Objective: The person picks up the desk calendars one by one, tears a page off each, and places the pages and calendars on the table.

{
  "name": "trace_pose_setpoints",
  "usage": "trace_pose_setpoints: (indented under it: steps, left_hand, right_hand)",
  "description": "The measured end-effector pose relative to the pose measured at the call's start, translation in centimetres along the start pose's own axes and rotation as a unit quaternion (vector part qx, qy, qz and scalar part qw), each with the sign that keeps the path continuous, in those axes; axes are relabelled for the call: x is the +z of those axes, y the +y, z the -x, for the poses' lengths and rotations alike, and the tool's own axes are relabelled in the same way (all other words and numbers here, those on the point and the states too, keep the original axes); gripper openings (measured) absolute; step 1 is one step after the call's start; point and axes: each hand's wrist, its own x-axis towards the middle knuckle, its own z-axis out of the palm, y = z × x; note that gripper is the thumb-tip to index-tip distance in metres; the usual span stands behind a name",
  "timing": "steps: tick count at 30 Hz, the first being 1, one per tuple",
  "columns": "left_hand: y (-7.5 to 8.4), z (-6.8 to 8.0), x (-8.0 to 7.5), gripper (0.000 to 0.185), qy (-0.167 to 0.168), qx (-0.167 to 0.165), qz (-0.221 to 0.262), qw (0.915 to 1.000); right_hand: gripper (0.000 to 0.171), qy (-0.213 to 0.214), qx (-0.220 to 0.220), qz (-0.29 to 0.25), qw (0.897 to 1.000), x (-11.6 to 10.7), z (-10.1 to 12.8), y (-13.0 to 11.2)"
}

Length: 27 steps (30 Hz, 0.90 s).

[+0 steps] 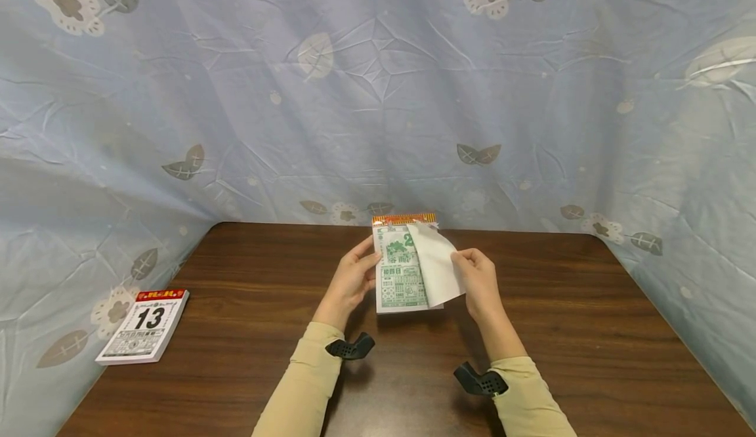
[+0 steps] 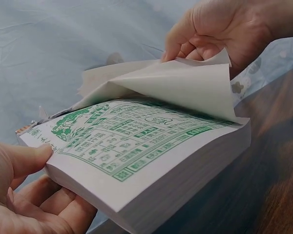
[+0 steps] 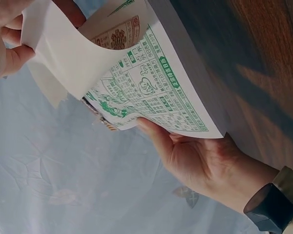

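A thick tear-off calendar (image 1: 397, 286) with green print and a red-and-yellow top strip is held up over the table. My left hand (image 1: 350, 283) grips its left edge, thumb on the front page and fingers beneath, as the left wrist view shows. With the thumb and fingers of my right hand (image 1: 480, 281) I pinch a loose page (image 1: 438, 268), its pale back turned up. That page is folded over from the calendar's right side and stands away from the green page (image 2: 132, 136) below. In the right wrist view, brown print (image 3: 118, 36) shows on the sheet's other face.
A second calendar block (image 1: 144, 325), with a red top and a large black 13, lies at the left edge of the brown wooden table (image 1: 260, 358). A pale blue floral cloth (image 1: 378, 96) hangs behind and around the table. Black bands (image 1: 481, 379) sit on both wrists.
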Motion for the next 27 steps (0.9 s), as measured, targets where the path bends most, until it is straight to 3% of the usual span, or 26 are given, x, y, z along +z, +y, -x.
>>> trace_pose_setpoints:
  steps: [10,15,21,27]
  left_hand:
    - [0.3,0.1,0.0,0.05,-0.007,0.002,0.005,1.0]
    - [0.5,0.2,-0.2,0.05,-0.015,-0.004,-0.002,0.9999]
    - [1.0,0.4,-0.8,0.05,-0.035,-0.01,-0.011,0.9993]
    - [1.1,0.4,-1.0,0.049,-0.064,-0.017,-0.026,0.9974]
  right_hand:
    - [0.012,-0.017,0.009,-0.063,0.998,0.0,-0.1,0.2]
    - [0.015,-0.021,-0.001,-0.012,1.0,-0.3,-0.1,0.0]
    - [0.023,-0.059,0.0,0.072,0.996,-1.0,0.0,-0.5]
    - [0.03,-0.085,0.008,0.096,0.992,-1.5,-0.1,-0.4]
